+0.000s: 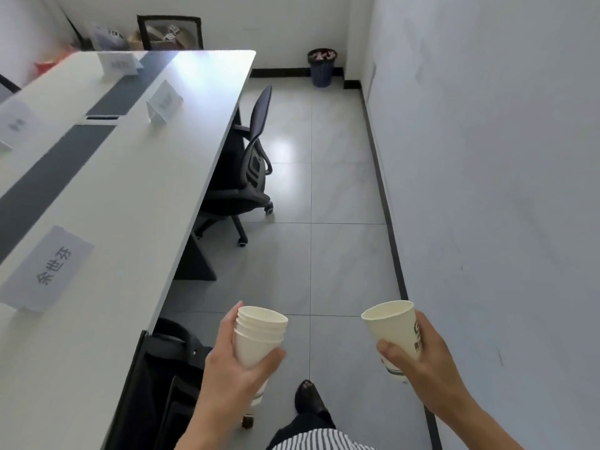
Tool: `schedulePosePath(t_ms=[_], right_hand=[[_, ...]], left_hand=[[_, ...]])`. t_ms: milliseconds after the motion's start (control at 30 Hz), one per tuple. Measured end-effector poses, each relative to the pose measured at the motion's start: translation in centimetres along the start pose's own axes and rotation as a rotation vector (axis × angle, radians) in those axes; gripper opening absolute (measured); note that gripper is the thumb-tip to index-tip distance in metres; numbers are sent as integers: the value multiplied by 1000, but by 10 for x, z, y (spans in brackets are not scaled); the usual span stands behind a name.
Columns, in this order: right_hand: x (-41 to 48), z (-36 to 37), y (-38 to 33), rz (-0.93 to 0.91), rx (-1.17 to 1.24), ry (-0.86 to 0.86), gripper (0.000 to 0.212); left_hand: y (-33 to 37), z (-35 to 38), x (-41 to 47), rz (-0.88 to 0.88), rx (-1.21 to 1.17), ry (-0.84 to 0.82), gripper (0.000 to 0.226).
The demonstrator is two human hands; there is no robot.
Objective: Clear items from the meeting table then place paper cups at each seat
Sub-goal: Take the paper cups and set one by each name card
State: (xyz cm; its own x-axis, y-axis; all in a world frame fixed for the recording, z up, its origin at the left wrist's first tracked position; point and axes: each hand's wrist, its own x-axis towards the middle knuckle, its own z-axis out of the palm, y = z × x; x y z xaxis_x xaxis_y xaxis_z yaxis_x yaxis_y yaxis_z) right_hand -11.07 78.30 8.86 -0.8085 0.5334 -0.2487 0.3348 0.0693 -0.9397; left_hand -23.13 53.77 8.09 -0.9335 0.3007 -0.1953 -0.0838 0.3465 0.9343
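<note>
Ok so I'm beside meeting table (130, 196), off its right edge, over floor. Left hand (233, 368) wrapped round nested cup stack (259, 332), fingers closed on it, prob as supply. Right hand (428, 358) gripping single cup (394, 329), tilted, split off, I guess ready to set down. Table has name cards only, no cups yet afaict. Nearest name card (48, 267) = prob next seat.

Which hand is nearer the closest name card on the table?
Left. The left hand, holding the cup stack, is just off the table edge by the name card; the right hand is out toward the wall.
</note>
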Motion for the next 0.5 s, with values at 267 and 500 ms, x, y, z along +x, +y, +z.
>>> schedulePosePath(t_ms=[267, 500], right_hand=[[172, 27, -72, -93, -48, -41, 59], [344, 63, -103, -129, -74, -259, 57]], left_hand=[[74, -9, 160, 57, -12, 63, 80], [68, -21, 259, -36, -57, 349, 79]])
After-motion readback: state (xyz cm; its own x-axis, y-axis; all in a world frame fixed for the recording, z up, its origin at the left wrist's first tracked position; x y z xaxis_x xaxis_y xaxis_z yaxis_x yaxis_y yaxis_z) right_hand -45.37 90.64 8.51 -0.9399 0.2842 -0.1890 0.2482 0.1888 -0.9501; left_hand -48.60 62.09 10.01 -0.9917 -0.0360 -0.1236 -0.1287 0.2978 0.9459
